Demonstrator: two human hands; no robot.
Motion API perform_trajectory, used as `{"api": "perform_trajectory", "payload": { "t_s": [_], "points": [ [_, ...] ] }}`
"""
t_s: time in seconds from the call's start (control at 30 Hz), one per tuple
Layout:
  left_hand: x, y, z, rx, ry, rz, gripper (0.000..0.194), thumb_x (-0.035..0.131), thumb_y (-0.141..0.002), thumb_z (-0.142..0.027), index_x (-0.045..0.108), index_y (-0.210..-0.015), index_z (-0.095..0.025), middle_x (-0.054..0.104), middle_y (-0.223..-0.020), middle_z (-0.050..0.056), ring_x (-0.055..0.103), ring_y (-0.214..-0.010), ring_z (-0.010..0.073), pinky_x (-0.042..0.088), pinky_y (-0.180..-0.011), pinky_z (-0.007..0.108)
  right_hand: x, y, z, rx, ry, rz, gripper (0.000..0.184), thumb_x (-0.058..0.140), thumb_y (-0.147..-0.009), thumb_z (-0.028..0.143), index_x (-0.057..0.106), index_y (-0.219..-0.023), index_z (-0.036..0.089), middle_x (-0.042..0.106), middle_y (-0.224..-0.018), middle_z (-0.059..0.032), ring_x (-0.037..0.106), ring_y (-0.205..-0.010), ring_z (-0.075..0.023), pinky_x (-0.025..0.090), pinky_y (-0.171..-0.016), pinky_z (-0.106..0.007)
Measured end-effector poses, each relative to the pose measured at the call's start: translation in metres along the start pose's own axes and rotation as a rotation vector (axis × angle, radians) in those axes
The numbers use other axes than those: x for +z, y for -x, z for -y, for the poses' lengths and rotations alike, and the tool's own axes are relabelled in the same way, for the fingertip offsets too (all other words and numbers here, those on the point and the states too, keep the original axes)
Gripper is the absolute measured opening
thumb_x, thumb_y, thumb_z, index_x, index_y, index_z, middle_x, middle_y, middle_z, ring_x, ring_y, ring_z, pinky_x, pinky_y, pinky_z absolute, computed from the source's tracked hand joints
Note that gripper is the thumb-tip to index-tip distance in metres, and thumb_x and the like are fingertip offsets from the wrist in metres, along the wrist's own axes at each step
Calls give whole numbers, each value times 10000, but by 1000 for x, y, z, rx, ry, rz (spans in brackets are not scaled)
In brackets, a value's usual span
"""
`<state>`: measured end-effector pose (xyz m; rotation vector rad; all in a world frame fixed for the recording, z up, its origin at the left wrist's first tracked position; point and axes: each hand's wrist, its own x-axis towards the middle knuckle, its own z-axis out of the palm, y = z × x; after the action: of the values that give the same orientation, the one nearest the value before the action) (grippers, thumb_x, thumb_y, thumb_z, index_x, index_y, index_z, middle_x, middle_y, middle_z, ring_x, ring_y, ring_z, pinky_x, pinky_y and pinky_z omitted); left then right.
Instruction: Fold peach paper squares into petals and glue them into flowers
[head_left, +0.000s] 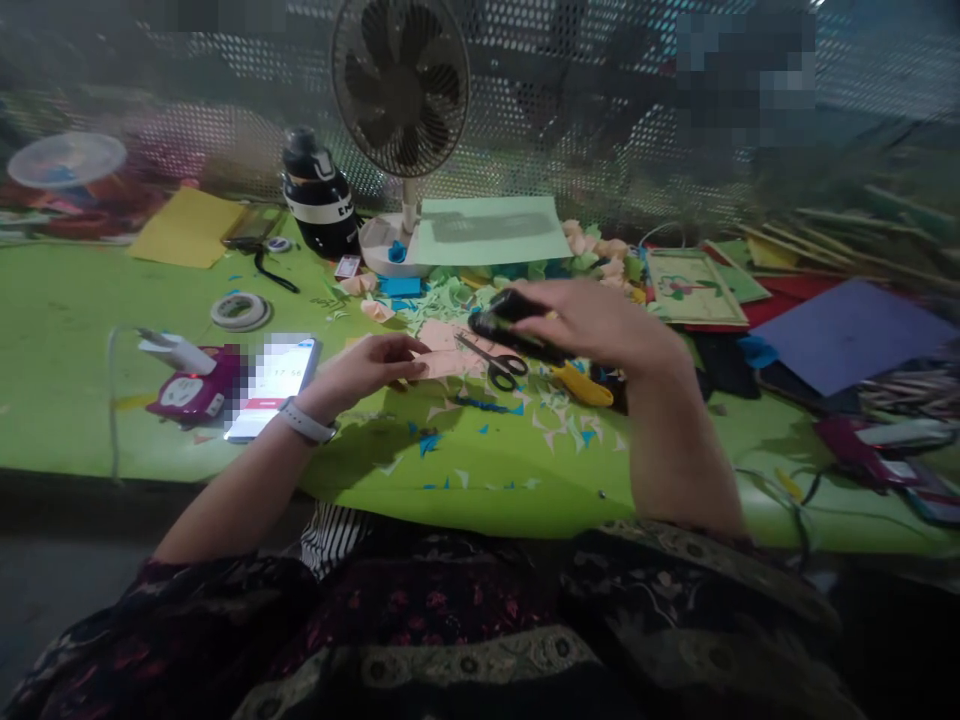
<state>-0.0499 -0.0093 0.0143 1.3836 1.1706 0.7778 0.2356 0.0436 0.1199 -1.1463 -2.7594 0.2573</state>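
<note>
My left hand (375,365) pinches a strip of pale pink paper (442,364) between thumb and fingers, low over the table. My right hand (600,318) is wrapped round what looks like a black stapler (501,312), to the right of the paper. Black scissors (504,370) lie between the two hands, their blades over the pink paper. A yellow-handled tool (581,384) rests under my right wrist, partly hidden. Small pink, blue and green paper scraps (427,442) are scattered in front of the scissors.
A fan (401,100) and a black bottle (319,205) stand at the back. Green paper curls (450,300) are heaped beyond my hands. A lit phone (274,385), a tape roll (240,311) and a purple power strip (196,385) lie left; purple paper (855,335) lies right.
</note>
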Motion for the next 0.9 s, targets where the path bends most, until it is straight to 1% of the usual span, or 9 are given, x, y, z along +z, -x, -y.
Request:
{"api": "perform_trajectory", "payload": {
  "t_s": [0.1,0.27,0.4,0.5,0.6,0.73,0.77,0.83,0.9],
  "points": [
    [5,0,-2,-73,65,-20,335,757,-788,-324,654,-1061,-158,700,-859,56,669,-762,149,518,-605,250,3,-23,-40,171,165,-46,341,498,-931,384,635,-1187,206,697,-1130,-148,633,-1012,-345,487,-780,-441],
    [7,-2,1,-58,90,-31,268,746,-797,-286,670,-1026,-170,703,-865,52,668,-764,140,501,-599,239,34,-55,-96,347,231,46,345,518,-922,354,629,-1208,196,660,-1242,-181,614,-1092,-358,498,-845,-451],
    [6,-5,7,28,89,-22,364,757,-786,-316,670,-1111,-177,691,-855,32,653,-794,136,475,-627,238,57,-66,-122,385,209,61,430,517,-925,344,591,-1302,150,643,-1278,-208,599,-1147,-374,488,-892,-458],
    [8,-7,10,84,126,-34,446,786,-753,-304,658,-1163,-183,671,-849,8,621,-768,114,459,-649,240,65,-69,-127,396,196,74,439,545,-905,328,607,-1293,131,645,-1279,-212,600,-1151,-377,482,-909,-462],
    [11,-7,11,105,180,-54,428,782,-753,-281,661,-1150,-175,679,-883,13,612,-779,106,477,-700,251,68,-67,-115,405,172,-11,389,566,-884,300,660,-1215,119,661,-1239,-220,605,-1141,-373,481,-932,-478],
    [13,-9,12,100,243,-55,390,781,-751,-262,666,-1109,-160,704,-956,31,633,-838,112,505,-787,272,75,-49,-67,301,-133,-377,368,565,-890,316,674,-1197,143,676,-1227,-174,635,-1117,-308,474,-995,-464],
    [14,-9,13,104,249,-56,385,783,-750,-262,667,-1102,-157,708,-968,34,637,-846,113,508,-797,275,78,-42,-51,269,-306,-366,358,578,-887,346,689,-1164,149,710,-1152,-149,668,-1048,-282,500,-963,-444],
    [14,-9,12,115,244,-63,376,780,-758,-266,668,-1099,-153,714,-985,44,645,-854,118,513,-799,278,84,-28,-21,197,-655,-195,360,616,-869,408,709,-1103,150,750,-1030,-115,700,-963,-251,535,-911,-420],
    [15,-8,11,126,227,-68,366,769,-776,-278,668,-1104,-151,718,-988,53,652,-858,123,518,-783,275,90,-16,3,164,-855,-79,367,655,-842,431,714,-1084,162,757,-986,-92,708,-908,-222,549,-887,-405]
  ]
}}
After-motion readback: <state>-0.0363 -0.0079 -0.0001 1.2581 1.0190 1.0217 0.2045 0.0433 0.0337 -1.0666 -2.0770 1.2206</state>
